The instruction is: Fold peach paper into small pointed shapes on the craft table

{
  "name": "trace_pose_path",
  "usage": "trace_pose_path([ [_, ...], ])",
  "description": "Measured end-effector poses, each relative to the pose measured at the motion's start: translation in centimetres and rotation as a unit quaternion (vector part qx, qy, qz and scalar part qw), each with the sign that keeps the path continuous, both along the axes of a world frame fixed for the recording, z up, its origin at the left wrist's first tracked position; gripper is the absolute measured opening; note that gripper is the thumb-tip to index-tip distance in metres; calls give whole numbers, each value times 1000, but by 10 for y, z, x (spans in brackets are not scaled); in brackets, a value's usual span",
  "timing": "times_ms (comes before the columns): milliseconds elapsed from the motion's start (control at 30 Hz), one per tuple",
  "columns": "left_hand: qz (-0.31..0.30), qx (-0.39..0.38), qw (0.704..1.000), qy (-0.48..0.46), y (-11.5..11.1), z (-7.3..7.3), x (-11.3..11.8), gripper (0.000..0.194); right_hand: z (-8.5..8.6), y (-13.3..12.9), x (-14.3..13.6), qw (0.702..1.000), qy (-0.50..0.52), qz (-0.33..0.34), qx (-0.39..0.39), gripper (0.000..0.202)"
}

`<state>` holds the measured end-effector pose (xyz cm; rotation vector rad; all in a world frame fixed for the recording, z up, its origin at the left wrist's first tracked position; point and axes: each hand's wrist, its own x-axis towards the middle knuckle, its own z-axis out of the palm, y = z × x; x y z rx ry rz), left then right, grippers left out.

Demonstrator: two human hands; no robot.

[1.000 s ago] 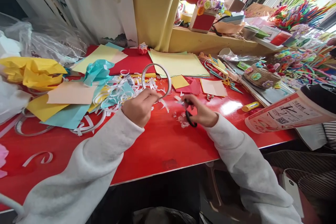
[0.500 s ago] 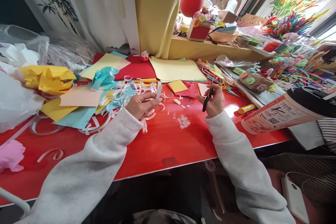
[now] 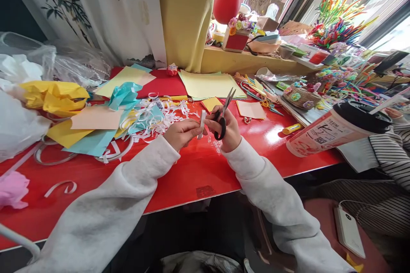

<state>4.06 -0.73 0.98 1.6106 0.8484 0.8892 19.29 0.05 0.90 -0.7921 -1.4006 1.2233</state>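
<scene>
Over the red table (image 3: 188, 179), my left hand (image 3: 184, 133) pinches a short white paper strip (image 3: 202, 123) that stands roughly upright. My right hand (image 3: 229, 130) holds a pair of scissors (image 3: 228, 101) with black handles, the blades pointing up and away from me and slightly apart. The fingertips of my right hand meet the strip close to the left fingertips. Left of my hands lies a heap of curly white paper strips (image 3: 156, 115). Behind my right hand lie a yellow paper square (image 3: 210, 103) and a pale pink paper square (image 3: 251, 110).
A drink cup (image 3: 333, 130) with a black lid stands tilted in view at the right, beside a yellow tube (image 3: 291, 129). Coloured paper sheets (image 3: 92, 136) and crumpled yellow paper (image 3: 56, 96) lie at left. Pale yellow sheets (image 3: 211, 84) and a flowered basket (image 3: 299, 96) sit behind.
My right hand has moved left with the scissors, up to my left hand, and the blades now point upward. My left hand has shifted slightly right with the paper strip.
</scene>
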Motion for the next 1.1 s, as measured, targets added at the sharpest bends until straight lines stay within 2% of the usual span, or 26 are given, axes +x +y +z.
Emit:
trace_pose_path([
  [133, -1, 44, 998, 40, 0, 0, 1, 26, -1, 1, -3, 1000, 15, -14, -3, 39],
  [233, 7, 56, 997, 46, 0, -1, 5, 21, -2, 3, -2, 996, 6, -91, 20, 32],
  [267, 18, 48, 998, 32, 0, -1, 5, 26, -3, 5, -1, 991, -15, -131, 40, 30],
  [367, 57, 17, 997, -57, 6, -7, 4, 53, -5, 14, 9, 952, -161, -233, 120, 29],
  [467, 66, -9, 987, -146, 12, -11, 0, 57, -7, 21, 18, 896, -303, -269, 180, 38],
  [500, 71, -23, 982, -172, 13, -11, -1, 57, -8, 21, 19, 894, -311, -263, 187, 41],
  [533, 78, -40, 976, -199, 13, -10, -2, 57, -9, 20, 18, 905, -301, -239, 184, 43],
  [567, 86, -58, 968, -228, 12, -7, -2, 57, -10, 17, 15, 924, -278, -193, 175, 45],
  [633, 103, -82, 949, -287, 9, -1, -1, 61, -12, 9, 6, 960, -227, -59, 150, 47],
  [700, 125, -91, 930, -333, 7, 5, -1, 65, -15, 1, -5, 969, -201, 34, 142, 50],
  [800, 158, -107, 909, -370, 6, 8, 0, 67, -22, -5, -17, 978, -169, 39, 117, 45],
  [933, 145, -161, 888, -406, 4, 7, -1, 66, -34, -2, -21, 991, -118, 32, 55, 45],
  [1033, 112, -194, 872, -435, 1, 10, -2, 46, -37, -1, -21, 993, -100, 61, 30, 48],
  [1100, 84, -198, 876, -431, 0, 11, -4, 27, -35, -2, -21, 993, -84, 79, 26, 47],
])
